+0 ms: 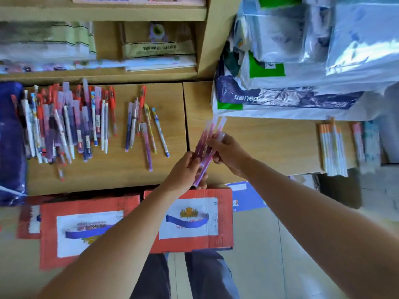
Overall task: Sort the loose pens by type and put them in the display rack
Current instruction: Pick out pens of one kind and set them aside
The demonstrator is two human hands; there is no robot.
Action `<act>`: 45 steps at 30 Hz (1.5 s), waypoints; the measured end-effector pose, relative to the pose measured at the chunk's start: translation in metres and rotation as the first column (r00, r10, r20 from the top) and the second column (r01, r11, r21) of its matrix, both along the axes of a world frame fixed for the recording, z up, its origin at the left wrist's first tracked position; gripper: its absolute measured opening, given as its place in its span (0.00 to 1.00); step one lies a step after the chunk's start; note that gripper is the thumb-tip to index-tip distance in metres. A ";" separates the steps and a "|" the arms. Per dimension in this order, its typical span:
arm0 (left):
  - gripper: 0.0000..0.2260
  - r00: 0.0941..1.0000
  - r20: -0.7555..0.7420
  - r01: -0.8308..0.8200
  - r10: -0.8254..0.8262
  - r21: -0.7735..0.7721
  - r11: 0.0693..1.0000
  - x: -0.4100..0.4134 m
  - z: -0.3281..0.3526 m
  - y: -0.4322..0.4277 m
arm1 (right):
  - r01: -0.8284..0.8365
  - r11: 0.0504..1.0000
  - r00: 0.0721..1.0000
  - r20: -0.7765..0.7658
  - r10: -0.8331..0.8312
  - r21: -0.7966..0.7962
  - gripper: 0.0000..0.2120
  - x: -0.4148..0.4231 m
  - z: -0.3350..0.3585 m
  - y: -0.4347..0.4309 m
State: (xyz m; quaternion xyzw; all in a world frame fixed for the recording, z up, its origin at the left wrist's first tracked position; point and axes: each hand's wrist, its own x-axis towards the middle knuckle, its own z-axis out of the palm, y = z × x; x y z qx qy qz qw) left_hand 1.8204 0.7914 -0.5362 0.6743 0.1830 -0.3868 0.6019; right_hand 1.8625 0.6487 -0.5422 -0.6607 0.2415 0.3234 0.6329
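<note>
Pink-purple pens [205, 143] in clear sleeves are bundled between both hands. The left hand [185, 169] curls round the lower ends and the right hand [228, 155] pinches the middle. The slick sleeves could slip out and fall on the red boxes [224, 212] below. The loose pile [64, 121] lies far left. The bag [280, 100] beyond the right hand reads "deli", upside down.

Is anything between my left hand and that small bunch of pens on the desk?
Nothing visible: only bare desk between left hand and the small bunch. It and the right hand hold purple pens.
</note>
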 end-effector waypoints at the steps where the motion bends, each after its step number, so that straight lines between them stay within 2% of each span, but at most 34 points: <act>1: 0.09 1.000 -0.001 0.012 -0.012 0.011 1.000 -0.001 0.001 -0.004 | 0.029 0.999 1.000 -0.006 -0.029 0.027 0.05 -0.003 -0.001 -0.003; 2: 0.09 1.000 -0.001 0.025 -0.025 0.018 1.000 -0.002 0.002 -0.008 | 0.055 0.997 0.998 -0.013 -0.054 0.053 0.01 -0.005 -0.001 -0.005; 4: 0.09 0.999 0.006 0.051 -0.051 0.019 0.999 -0.003 0.003 -0.014 | 0.102 0.991 0.994 -0.039 -0.098 0.090 0.04 -0.009 -0.003 -0.007; 8: 0.09 0.993 0.025 0.114 -0.115 0.028 0.993 -0.005 0.004 -0.017 | 0.152 0.983 0.987 -0.070 -0.145 0.104 0.04 -0.015 -0.005 -0.009; 12: 0.08 0.984 0.003 0.177 -0.177 -0.038 0.984 -0.007 -0.002 -0.013 | 0.124 0.988 0.990 -0.081 -0.116 0.092 0.04 -0.021 -0.008 -0.010; 19: 0.11 0.959 0.021 0.283 -0.283 0.016 0.959 -0.011 -0.006 -0.005 | 0.104 0.993 0.991 -0.089 -0.098 0.060 0.06 -0.028 -0.005 -0.005; 22: 0.11 0.923 0.086 0.363 -0.375 0.131 0.923 -0.004 -0.012 -0.001 | 0.082 0.997 0.997 -0.016 -0.082 -0.015 0.06 -0.025 -0.002 -0.008; 25: 0.11 0.914 0.161 0.323 -0.373 0.270 0.907 0.002 -0.018 0.001 | 0.117 0.986 0.992 0.053 -0.112 -0.120 0.06 -0.021 -0.001 -0.018; 27: 0.11 0.928 0.193 0.259 -0.319 0.281 0.924 0.007 -0.018 -0.004 | 0.044 0.985 0.999 0.039 -0.038 -0.164 0.06 -0.019 -0.002 -0.029; 30: 0.12 0.972 0.195 0.092 -0.134 0.209 0.974 0.020 -0.016 -0.021 | -0.183 0.965 0.983 -0.020 0.183 -0.189 0.07 -0.019 -0.003 -0.047; 33: 0.18 0.982 0.183 -0.078 0.051 0.142 0.987 0.036 -0.011 -0.045 | -0.398 0.900 0.917 -0.051 0.395 -0.176 0.08 -0.017 0.003 -0.064; 35: 0.21 0.984 0.121 -0.140 0.129 0.083 0.987 0.043 -0.007 -0.064 | -0.524 0.831 0.851 -0.070 0.521 -0.185 0.10 -0.014 0.007 -0.075; 37: 0.18 0.988 0.064 -0.144 0.140 0.065 0.987 0.046 -0.008 -0.083 | -0.610 0.767 0.790 -0.076 0.608 -0.199 0.11 -0.010 0.008 -0.087; 41: 0.09 0.991 0.094 -0.103 0.091 0.127 0.987 0.045 -0.008 -0.111 | -0.693 0.710 0.720 -0.089 0.688 -0.126 0.10 0.001 0.012 -0.113; 43: 0.09 0.990 0.124 -0.077 0.059 0.142 0.987 0.046 -0.005 -0.120 | -0.737 0.668 0.676 -0.103 0.729 -0.105 0.11 0.006 0.015 -0.129; 45: 0.13 0.992 0.123 -0.034 0.014 0.161 0.986 0.046 -0.002 -0.128 | -0.744 0.666 0.668 -0.105 0.737 -0.052 0.07 0.011 0.014 -0.142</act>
